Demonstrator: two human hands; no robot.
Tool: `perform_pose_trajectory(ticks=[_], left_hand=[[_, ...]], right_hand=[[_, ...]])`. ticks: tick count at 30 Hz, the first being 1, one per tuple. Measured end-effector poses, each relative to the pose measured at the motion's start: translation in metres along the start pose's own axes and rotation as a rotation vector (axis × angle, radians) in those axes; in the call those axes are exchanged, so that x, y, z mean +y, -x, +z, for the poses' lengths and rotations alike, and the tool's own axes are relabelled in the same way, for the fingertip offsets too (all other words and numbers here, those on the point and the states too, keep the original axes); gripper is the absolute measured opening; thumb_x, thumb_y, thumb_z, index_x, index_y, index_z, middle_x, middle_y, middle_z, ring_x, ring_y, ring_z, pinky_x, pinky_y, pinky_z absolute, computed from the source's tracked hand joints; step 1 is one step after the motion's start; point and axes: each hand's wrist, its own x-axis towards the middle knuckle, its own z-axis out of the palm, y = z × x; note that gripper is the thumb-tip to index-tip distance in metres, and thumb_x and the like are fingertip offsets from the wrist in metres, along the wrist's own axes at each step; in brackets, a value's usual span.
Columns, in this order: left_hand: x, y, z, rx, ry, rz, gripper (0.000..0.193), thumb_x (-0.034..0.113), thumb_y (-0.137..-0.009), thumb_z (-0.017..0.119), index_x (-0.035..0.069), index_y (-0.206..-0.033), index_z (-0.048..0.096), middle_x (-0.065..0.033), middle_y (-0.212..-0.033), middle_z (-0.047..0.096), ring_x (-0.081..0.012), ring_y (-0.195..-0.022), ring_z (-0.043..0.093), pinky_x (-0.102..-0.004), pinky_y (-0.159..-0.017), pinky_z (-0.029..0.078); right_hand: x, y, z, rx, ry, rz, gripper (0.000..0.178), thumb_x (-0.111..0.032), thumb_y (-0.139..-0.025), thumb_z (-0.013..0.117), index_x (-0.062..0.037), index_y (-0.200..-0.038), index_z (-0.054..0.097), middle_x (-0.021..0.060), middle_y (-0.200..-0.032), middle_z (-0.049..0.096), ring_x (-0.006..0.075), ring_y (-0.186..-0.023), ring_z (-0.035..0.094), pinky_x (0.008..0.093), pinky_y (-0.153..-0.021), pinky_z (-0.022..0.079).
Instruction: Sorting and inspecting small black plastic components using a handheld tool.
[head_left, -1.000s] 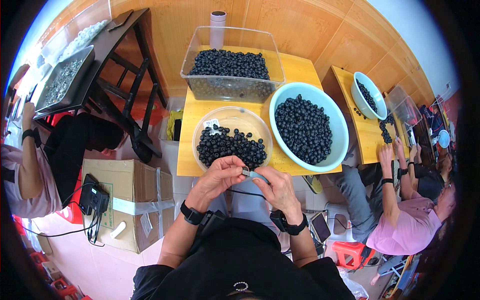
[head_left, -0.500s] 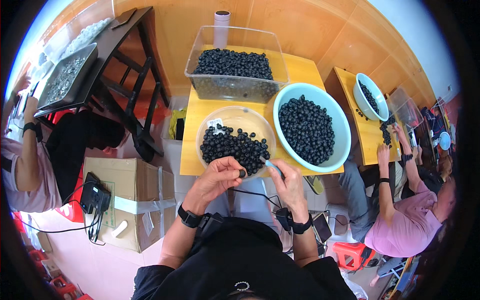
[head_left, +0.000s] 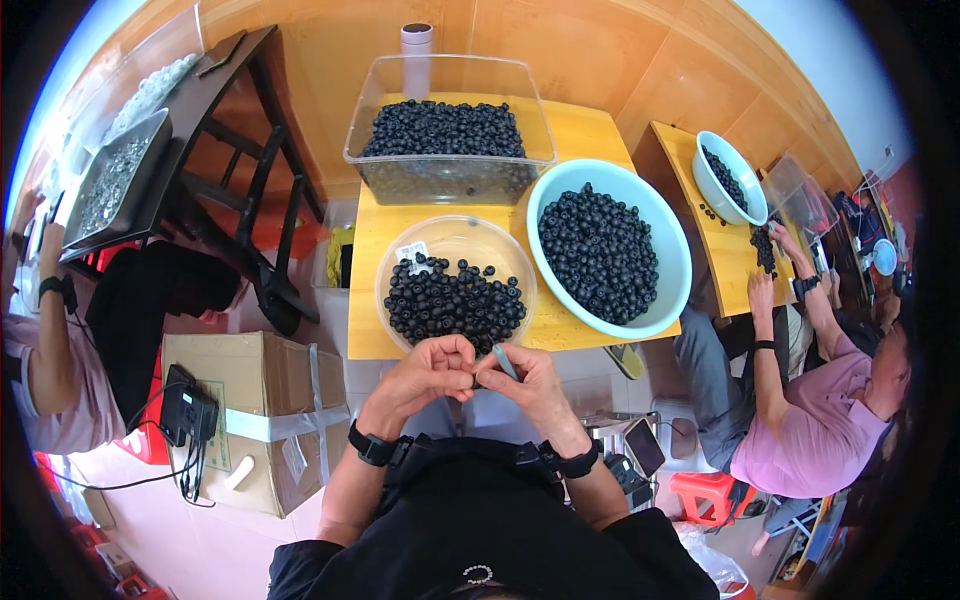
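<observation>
My left hand (head_left: 420, 385) is closed, pinching a small round black bead-like piece, now mostly covered by the fingertips. My right hand (head_left: 537, 395) is closed around a small knife (head_left: 505, 362) with a light blue handle. Its fingertips meet those of my left hand at the piece, and the blade is hidden. Just beyond the hands, a round clear tub (head_left: 490, 240) contains many loose black pieces (head_left: 450, 303) and a white label. Right of it stands a light blue basin (head_left: 681, 270) heaped with more of them.
A clear rectangular bin (head_left: 450, 157) of black pieces stands farther back on the yellow table (head_left: 590, 140), before a pink bottle (head_left: 416, 75). A cardboard box (head_left: 225, 360) sits at left. People work at tables on both sides; another blue basin (head_left: 765, 205) is at right.
My hands have come together, the right moving left and nearer to me. The knife's blade, seen before, is now hidden, and the black piece is more covered. The whole view has shifted slightly.
</observation>
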Motion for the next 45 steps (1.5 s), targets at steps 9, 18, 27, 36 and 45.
perform_pose_trajectory(ticks=[9, 18, 27, 36, 45], left_hand=[[-0.018, -0.010, 0.006, 0.100, -0.020, -0.017, 0.020, 0.004, -0.079, 0.069, 0.006, -0.093, 0.055, -0.0048, -0.088, 0.063, -0.0111, -0.075, 0.064, -0.0223, -0.065, 0.056], [-0.008, -0.007, 0.005, 0.607, -0.549, 0.295, 0.011, 0.005, -0.081, 0.066, 0.006, -0.088, 0.057, -0.0026, -0.086, 0.062, -0.0073, -0.067, 0.059, -0.0211, -0.056, 0.049], [-0.005, 0.022, -0.050, 1.173, -1.092, 0.674, 0.041, 0.002, -0.082, 0.060, 0.001, -0.120, 0.047, -0.0081, -0.109, 0.048, -0.0114, -0.073, 0.057, -0.0214, -0.059, 0.048], [-0.017, 0.011, -0.054, 0.910, -0.647, 0.444, 0.050, 0.004, -0.086, 0.049, 0.003, -0.134, 0.036, -0.0105, -0.119, 0.041, -0.0157, -0.088, 0.056, -0.0239, -0.058, 0.055], [-0.021, 0.017, -0.067, 0.905, -0.586, 0.419, 0.047, 0.004, -0.086, 0.042, 0.006, -0.132, 0.040, -0.0077, -0.107, 0.051, -0.0137, -0.075, 0.060, -0.0230, -0.057, 0.053]], right_hand=[[-0.002, 0.016, -0.011, 0.018, 0.323, -0.083, 0.017, -0.006, -0.075, 0.072, -0.0013, -0.089, 0.063, 0.0013, -0.070, 0.057, 0.0068, -0.065, 0.052, 0.0225, -0.057, 0.041], [-0.038, -0.016, -0.087, 0.707, 0.854, -0.377, 0.027, -0.003, -0.071, 0.069, 0.0032, -0.096, 0.062, 0.0118, -0.072, 0.056, 0.0256, -0.062, 0.055, 0.0335, -0.059, 0.043], [0.020, -0.011, -0.045, 0.579, 0.842, -0.354, 0.026, -0.008, -0.082, 0.063, 0.0036, -0.105, 0.063, 0.0113, -0.075, 0.064, 0.0154, -0.065, 0.059, 0.0281, -0.063, 0.048], [0.060, -0.037, -0.048, 0.423, 0.190, 0.045, 0.044, -0.011, -0.084, 0.058, 0.0103, -0.121, 0.048, 0.0059, -0.063, 0.057, 0.0133, -0.057, 0.054, 0.0297, -0.053, 0.044], [0.021, -0.028, -0.019, 0.498, 0.680, -0.070, 0.043, -0.005, -0.085, 0.053, 0.0085, -0.125, 0.046, 0.0115, -0.078, 0.062, 0.0130, -0.062, 0.056, 0.0284, -0.057, 0.046]])
